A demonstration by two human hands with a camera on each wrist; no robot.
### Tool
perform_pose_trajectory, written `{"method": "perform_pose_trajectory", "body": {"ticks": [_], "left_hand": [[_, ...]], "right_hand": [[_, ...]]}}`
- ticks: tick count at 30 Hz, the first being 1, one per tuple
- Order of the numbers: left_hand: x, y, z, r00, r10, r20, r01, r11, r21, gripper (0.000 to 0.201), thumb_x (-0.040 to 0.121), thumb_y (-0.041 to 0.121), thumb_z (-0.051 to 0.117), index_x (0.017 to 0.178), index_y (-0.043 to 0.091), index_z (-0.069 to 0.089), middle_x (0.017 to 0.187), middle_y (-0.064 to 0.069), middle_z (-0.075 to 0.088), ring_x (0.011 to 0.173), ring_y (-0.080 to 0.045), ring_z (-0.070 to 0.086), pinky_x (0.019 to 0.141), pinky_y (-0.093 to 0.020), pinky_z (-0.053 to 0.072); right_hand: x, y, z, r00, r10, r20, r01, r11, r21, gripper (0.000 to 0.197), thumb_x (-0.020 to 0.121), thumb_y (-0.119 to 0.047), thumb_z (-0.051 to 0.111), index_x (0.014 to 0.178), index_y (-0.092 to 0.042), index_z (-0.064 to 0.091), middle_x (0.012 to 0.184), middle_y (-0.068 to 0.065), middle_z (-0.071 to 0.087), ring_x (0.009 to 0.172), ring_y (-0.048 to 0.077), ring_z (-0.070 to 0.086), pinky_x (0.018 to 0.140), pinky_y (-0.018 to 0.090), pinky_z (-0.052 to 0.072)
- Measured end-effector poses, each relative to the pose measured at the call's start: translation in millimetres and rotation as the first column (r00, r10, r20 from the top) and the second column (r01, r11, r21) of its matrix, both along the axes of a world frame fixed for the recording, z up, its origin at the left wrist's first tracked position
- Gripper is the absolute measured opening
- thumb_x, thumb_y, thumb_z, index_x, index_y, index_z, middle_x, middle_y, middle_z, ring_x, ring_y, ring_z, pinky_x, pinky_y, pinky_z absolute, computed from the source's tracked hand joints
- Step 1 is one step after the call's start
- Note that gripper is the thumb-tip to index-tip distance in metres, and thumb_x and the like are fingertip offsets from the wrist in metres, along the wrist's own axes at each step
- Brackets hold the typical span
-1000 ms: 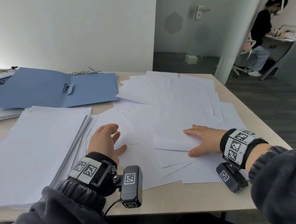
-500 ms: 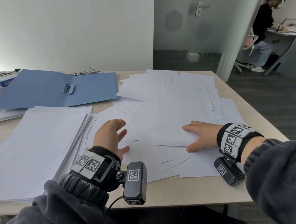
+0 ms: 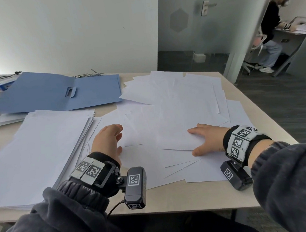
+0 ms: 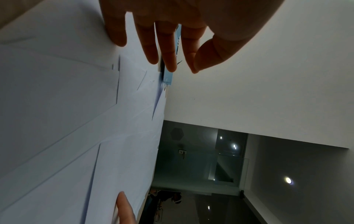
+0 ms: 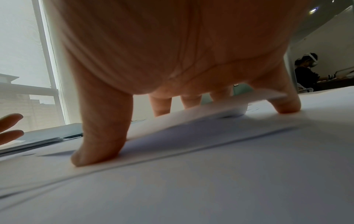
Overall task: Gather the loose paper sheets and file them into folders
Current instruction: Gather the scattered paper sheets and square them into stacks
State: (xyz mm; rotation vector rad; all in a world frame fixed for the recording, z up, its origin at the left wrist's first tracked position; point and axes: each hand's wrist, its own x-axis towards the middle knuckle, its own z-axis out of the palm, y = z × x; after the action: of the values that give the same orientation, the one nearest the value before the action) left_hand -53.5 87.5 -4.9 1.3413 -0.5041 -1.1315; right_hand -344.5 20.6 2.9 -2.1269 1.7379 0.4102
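Gathered stack of sheets [image 3: 30, 152] lies left of the left hand [image 3: 107, 140], squared beneath the open blue folder [image 3: 56, 91], apparently awaiting filing. The left hand hovers just over the paper, grip apart, fingers relaxed, holding nothing. Loose sheets [image 3: 175, 104] fan across the worktop [image 3: 175, 198] between and beyond both hands. The right hand [image 3: 207, 140] presses on one sheet, grip apart, fingers spread and thumb planted, probably to slide it inward.

White loose sheets [image 3: 175, 102] lie scattered and overlapping across the table's right half; a squared stack [image 3: 34, 151] sits left; blue folder [image 3: 56, 91] lies open behind.
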Motion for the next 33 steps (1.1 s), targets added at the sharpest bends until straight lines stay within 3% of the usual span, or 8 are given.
{"method": "perform_pose_trajectory", "body": {"ticks": [7, 15, 20, 22, 24, 27, 30, 33], "left_hand": [[5.1, -20.4, -0.6, 0.992, -0.040, -0.118, 0.040, 0.999, 0.004, 0.021, 0.095, 0.015, 0.050, 0.113, 0.020, 0.059, 0.120, 0.000, 0.055, 0.111, -0.016, 0.050, 0.095, -0.040, 0.040], [4.1, -32.3, -4.4, 0.956, 0.057, -0.289, -0.080, 0.995, -0.067, 0.015, 0.092, 0.006, 0.053, 0.106, 0.007, 0.059, 0.111, -0.008, 0.058, 0.112, -0.032, 0.062, 0.087, -0.052, 0.057], [-10.1, -33.5, -1.4, 0.950, -0.115, -0.290, 0.108, 0.993, -0.038, 0.028, 0.091, 0.010, 0.061, 0.118, 0.006, 0.057, 0.109, -0.016, 0.066, 0.090, -0.037, 0.070, 0.082, -0.053, 0.058], [-19.3, -32.5, -1.5, 0.944, -0.161, -0.289, 0.168, 0.986, 0.001, 0.022, 0.092, 0.012, 0.064, 0.112, 0.007, 0.058, 0.100, -0.017, 0.067, 0.092, -0.040, 0.070, 0.083, -0.054, 0.058], [-26.7, -33.7, -5.6, 0.935, -0.229, -0.270, 0.245, 0.969, 0.028, 0.029, 0.092, 0.007, 0.062, 0.119, 0.001, 0.057, 0.099, -0.019, 0.067, 0.092, -0.041, 0.070, 0.079, -0.052, 0.060], [-34.7, -37.7, -8.4, 0.933, -0.267, -0.240, 0.282, 0.959, 0.033, 0.039, 0.090, -0.003, 0.055, 0.129, -0.003, 0.051, 0.111, -0.022, 0.069, 0.089, -0.041, 0.070, 0.081, -0.056, 0.058], [-40.9, -36.3, -5.3, 0.907, -0.350, -0.236, 0.348, 0.936, -0.053, 0.030, 0.091, 0.004, 0.061, 0.121, 0.005, 0.056, 0.125, -0.017, 0.067, 0.099, -0.043, 0.069, 0.090, -0.057, 0.055], [-48.4, -31.3, -4.4, 0.855, -0.481, -0.195, 0.478, 0.876, -0.067, 0.036, 0.091, 0.015, 0.066, 0.126, 0.020, 0.061, 0.121, -0.010, 0.070, 0.100, -0.042, 0.070, 0.089, -0.054, 0.056]], "right_hand": [[-0.4, -0.6, 0.2, 1.000, 0.005, -0.005, -0.005, 1.000, -0.003, 0.099, 0.079, -0.065, 0.069, 0.158, -0.043, 0.012, 0.169, -0.005, -0.001, 0.155, 0.018, 0.006, 0.125, 0.040, 0.014], [-0.5, -0.1, 0.5, 1.000, 0.007, -0.003, -0.007, 1.000, -0.007, 0.099, 0.080, -0.064, 0.069, 0.158, -0.043, 0.013, 0.169, -0.005, 0.000, 0.155, 0.019, 0.007, 0.124, 0.039, 0.014], [-0.7, -0.1, 1.0, 1.000, 0.004, -0.002, -0.004, 1.000, -0.009, 0.098, 0.080, -0.064, 0.070, 0.158, -0.044, 0.013, 0.169, -0.006, 0.000, 0.155, 0.020, 0.007, 0.124, 0.038, 0.014], [-0.7, -0.4, 0.7, 1.000, 0.006, 0.001, -0.006, 1.000, -0.007, 0.098, 0.080, -0.064, 0.070, 0.158, -0.043, 0.013, 0.169, -0.006, 0.000, 0.155, 0.020, 0.007, 0.124, 0.038, 0.014], [-1.4, -1.7, -0.8, 1.000, 0.001, 0.009, -0.001, 1.000, -0.003, 0.100, 0.078, -0.066, 0.070, 0.157, -0.044, 0.013, 0.169, -0.006, 0.000, 0.155, 0.021, 0.006, 0.125, 0.041, 0.014], [-3.2, -2.9, -2.5, 0.999, -0.009, 0.037, 0.009, 1.000, 0.010, 0.100, 0.075, -0.067, 0.071, 0.156, -0.047, 0.015, 0.169, -0.007, 0.000, 0.155, 0.022, 0.004, 0.125, 0.045, 0.013], [-4.2, -2.3, -2.3, 0.998, -0.018, 0.067, 0.017, 1.000, 0.015, 0.093, 0.077, -0.064, 0.069, 0.155, -0.049, 0.019, 0.169, -0.007, 0.001, 0.155, 0.021, 0.003, 0.125, 0.045, 0.012], [-5.3, -1.6, -3.3, 0.996, -0.008, 0.087, 0.006, 1.000, 0.022, 0.089, 0.079, -0.061, 0.067, 0.154, -0.050, 0.020, 0.169, -0.009, 0.000, 0.155, 0.020, 0.001, 0.125, 0.046, 0.010]]}}
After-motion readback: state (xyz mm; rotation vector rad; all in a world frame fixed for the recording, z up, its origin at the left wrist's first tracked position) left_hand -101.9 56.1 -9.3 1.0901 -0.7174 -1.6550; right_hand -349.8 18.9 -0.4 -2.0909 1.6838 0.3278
